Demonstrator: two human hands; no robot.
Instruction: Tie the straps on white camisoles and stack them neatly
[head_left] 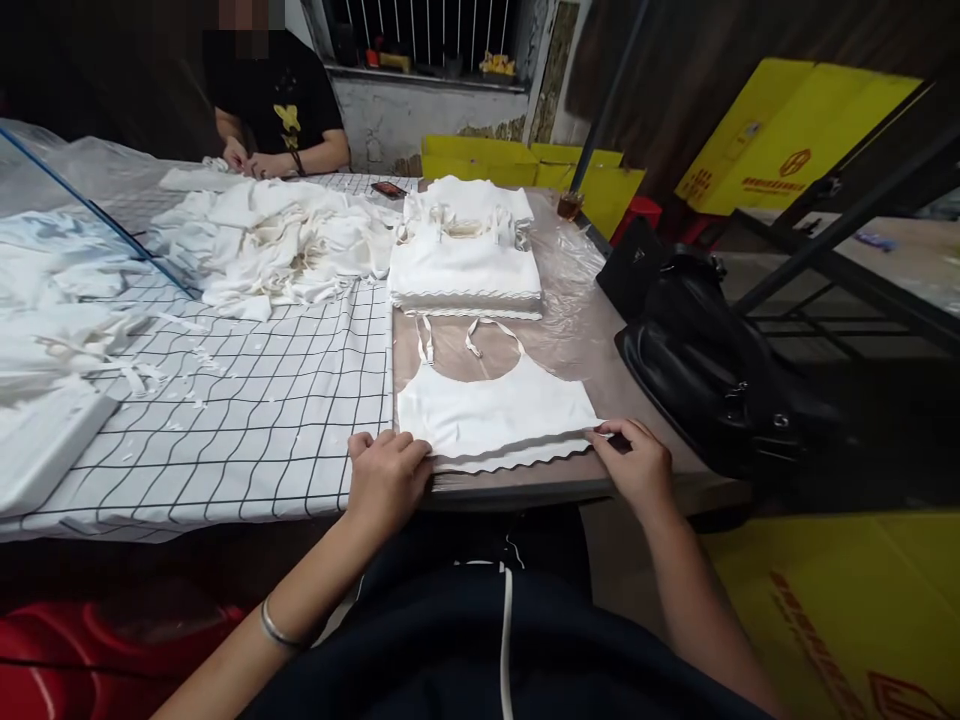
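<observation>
Head view: seemingly squaring a white camisole on the table. Pinching the right corner with right fingers; pinching or pressing the near-left with left fingers, can't tell which. Next, calls for level layers. Lying between fingers: soft matte cloth, scalloped hem, thin straps.

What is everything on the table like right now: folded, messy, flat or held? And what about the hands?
White top: laid out, hem held at both ends
Straps: loose, lying beyond the top
Left hand: gripping the left hem end
Right hand: pinching the right hem end
Stack of white garments: neatly layered
White heap: loose and tangled
Checked cloth: spread out, wrinkled
</observation>
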